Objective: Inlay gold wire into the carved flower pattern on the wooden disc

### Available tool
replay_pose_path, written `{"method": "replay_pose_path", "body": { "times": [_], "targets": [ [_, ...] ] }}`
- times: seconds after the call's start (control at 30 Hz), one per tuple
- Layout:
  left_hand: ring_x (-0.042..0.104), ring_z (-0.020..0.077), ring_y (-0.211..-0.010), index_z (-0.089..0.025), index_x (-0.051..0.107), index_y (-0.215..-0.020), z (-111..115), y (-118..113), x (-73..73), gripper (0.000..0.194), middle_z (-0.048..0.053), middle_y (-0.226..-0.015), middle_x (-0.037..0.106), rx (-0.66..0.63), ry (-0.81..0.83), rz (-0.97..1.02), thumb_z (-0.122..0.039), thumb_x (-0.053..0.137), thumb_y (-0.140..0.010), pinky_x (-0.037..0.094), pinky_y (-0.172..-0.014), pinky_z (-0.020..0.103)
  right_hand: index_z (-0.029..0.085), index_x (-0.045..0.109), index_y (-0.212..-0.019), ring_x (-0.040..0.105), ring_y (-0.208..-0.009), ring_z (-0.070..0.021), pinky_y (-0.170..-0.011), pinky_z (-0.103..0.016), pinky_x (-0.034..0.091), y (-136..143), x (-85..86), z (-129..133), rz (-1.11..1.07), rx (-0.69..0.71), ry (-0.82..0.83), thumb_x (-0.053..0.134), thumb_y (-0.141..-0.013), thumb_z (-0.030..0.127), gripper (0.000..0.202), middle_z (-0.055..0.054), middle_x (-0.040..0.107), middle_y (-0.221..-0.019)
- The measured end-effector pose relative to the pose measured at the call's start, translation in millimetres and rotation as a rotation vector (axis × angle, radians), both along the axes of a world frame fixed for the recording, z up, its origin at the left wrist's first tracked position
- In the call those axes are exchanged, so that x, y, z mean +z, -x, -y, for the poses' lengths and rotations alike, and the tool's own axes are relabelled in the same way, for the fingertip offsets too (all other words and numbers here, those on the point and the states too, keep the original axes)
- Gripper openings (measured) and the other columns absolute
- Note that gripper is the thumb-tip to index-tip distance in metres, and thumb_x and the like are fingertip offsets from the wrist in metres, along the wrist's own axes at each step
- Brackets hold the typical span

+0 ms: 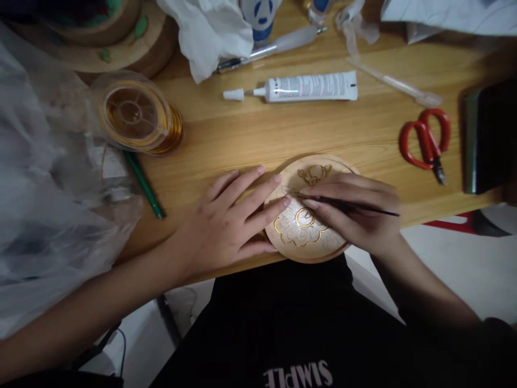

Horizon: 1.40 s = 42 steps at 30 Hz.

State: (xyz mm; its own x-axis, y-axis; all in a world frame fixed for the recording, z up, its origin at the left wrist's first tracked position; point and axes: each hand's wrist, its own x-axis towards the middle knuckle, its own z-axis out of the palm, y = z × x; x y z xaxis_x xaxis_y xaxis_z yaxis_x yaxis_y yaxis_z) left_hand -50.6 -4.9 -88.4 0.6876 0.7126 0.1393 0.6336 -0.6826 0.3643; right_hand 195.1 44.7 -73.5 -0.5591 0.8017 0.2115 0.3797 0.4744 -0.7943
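Note:
A round wooden disc (291, 252) lies at the front edge of the table, with gold outlines and pencil-like lines of a flower pattern on it. My left hand (238, 215) rests at its left side, fingers spread, fingertips on the disc's rim and face. My right hand (359, 210) is closed around a thin dark tool (363, 207), brush-like or tweezer-like; I cannot tell which. Its tip touches or hovers just above the upper middle of the disc. The right fingers hide part of the disc's right side.
Beyond the disc lie a white glue tube (315, 87), its cap (233, 95), a pen (278, 47) and a clear dropper (399, 81). Red-handled scissors (426, 140) and a dark device (488, 137) are on the right. Left are a gold wire spool (137, 116), green pencil (144, 186) and plastic bag (52, 188).

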Motion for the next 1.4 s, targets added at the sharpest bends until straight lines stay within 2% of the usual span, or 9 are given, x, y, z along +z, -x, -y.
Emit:
{"method": "replay_pose_path", "body": {
  "times": [0.2, 0.53, 0.9, 1.03, 1.2, 1.4],
  "targets": [
    [0.045, 0.0356, -0.138, -0.019, 0.054, -0.140, -1, -1, 1.4, 0.059, 0.015, -0.149, 0.050, 0.000, -0.013, -0.017, -0.057, 0.052, -0.095, 0.042, -0.109, 0.053, 0.020, 0.074, -0.098, 0.071, -0.075, -0.0139, -0.067, -0.028, 0.058, 3, 1.4, 0, 0.022, -0.014, -0.021, 0.070, -0.085, 0.015, 0.014, -0.004, 0.076, -0.085],
    [0.042, 0.0362, -0.142, -0.019, 0.052, -0.142, -2, -2, 2.0, 0.058, 0.017, -0.156, 0.041, 0.003, -0.006, -0.033, -0.057, 0.047, -0.098, 0.043, -0.107, 0.052, 0.022, 0.076, -0.096, 0.072, -0.075, -0.0158, -0.067, -0.031, 0.059, 5, 1.0, -1, 0.054, -0.031, 0.018, 0.071, -0.084, 0.020, 0.012, -0.003, 0.077, -0.085],
    [0.042, 0.0370, -0.142, -0.019, 0.057, -0.138, -2, -2, 3.1, 0.056, 0.016, -0.155, 0.042, 0.015, 0.052, 0.011, -0.054, 0.056, -0.094, 0.040, -0.111, 0.053, 0.025, 0.074, -0.099, 0.072, -0.075, -0.0157, -0.071, -0.032, 0.060, 16, 5.2, 21, 0.126, -0.203, -0.050, 0.070, -0.085, 0.014, 0.018, -0.001, 0.077, -0.088],
    [0.041, 0.0356, -0.143, -0.020, 0.056, -0.138, -1, -2, 2.8, 0.054, 0.016, -0.155, 0.041, 0.015, 0.035, -0.021, -0.054, 0.052, -0.096, 0.041, -0.110, 0.052, 0.025, 0.072, -0.101, 0.072, -0.075, -0.0152, -0.071, -0.030, 0.060, 20, 3.8, 28, 0.128, -0.236, -0.120, 0.070, -0.083, 0.010, 0.023, -0.001, 0.077, -0.088],
    [0.041, 0.0362, -0.142, -0.019, 0.055, -0.139, -1, -2, 1.3, 0.054, 0.016, -0.155, 0.042, 0.011, 0.011, -0.020, -0.053, 0.053, -0.096, 0.041, -0.109, 0.052, 0.024, 0.072, -0.103, 0.071, -0.075, -0.0148, -0.071, -0.030, 0.060, 19, 1.0, 30, 0.135, -0.221, -0.151, 0.070, -0.084, 0.009, 0.024, -0.002, 0.076, -0.088],
    [0.042, 0.0368, -0.141, -0.018, 0.055, -0.138, -1, -1, -1.3, 0.057, 0.018, -0.154, 0.042, 0.012, -0.020, -0.002, -0.056, 0.050, -0.096, 0.041, -0.108, 0.052, 0.020, 0.071, -0.108, 0.071, -0.081, -0.0149, -0.072, -0.030, 0.060, 15, 0.4, 26, 0.077, -0.135, -0.098, 0.068, -0.085, 0.009, 0.025, -0.005, 0.076, -0.093]
  ]
}}
